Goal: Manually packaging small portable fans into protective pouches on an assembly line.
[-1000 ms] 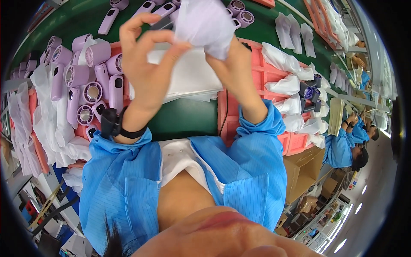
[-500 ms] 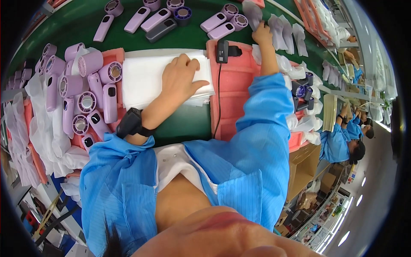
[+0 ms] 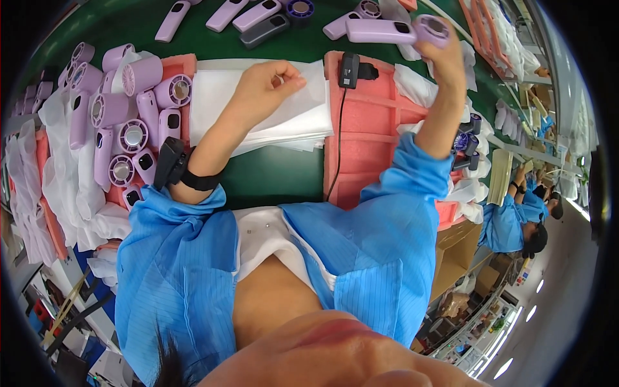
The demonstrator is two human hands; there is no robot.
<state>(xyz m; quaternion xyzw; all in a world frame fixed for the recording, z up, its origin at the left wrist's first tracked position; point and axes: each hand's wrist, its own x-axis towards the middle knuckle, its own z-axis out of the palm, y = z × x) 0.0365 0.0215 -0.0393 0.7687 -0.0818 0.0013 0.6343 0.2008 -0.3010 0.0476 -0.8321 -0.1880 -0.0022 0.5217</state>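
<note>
My right hand, closed on the head end of a lilac handheld fan, is raised at the far right of the green work surface. The fan lies sideways, its handle pointing left. My left hand pinches the top translucent white sheet between thumb and fingers. That sheet's right corner is lifted off the stack of white sheets in front of me. Beyond the stack, several lilac fans and one dark grey fan lie on the surface.
Many lilac fans crowd a pink tray on the left, among white wrappings. A black adapter with a cable rests on the pink foam tray at right, beside wrapped dark fans. Co-workers in blue are farther right.
My right hand has picked up a lilac fan from the far side and drawn it nearer and rightward. My left hand, spread on the stack before, now pinches the top sheet and lifts its corner.
</note>
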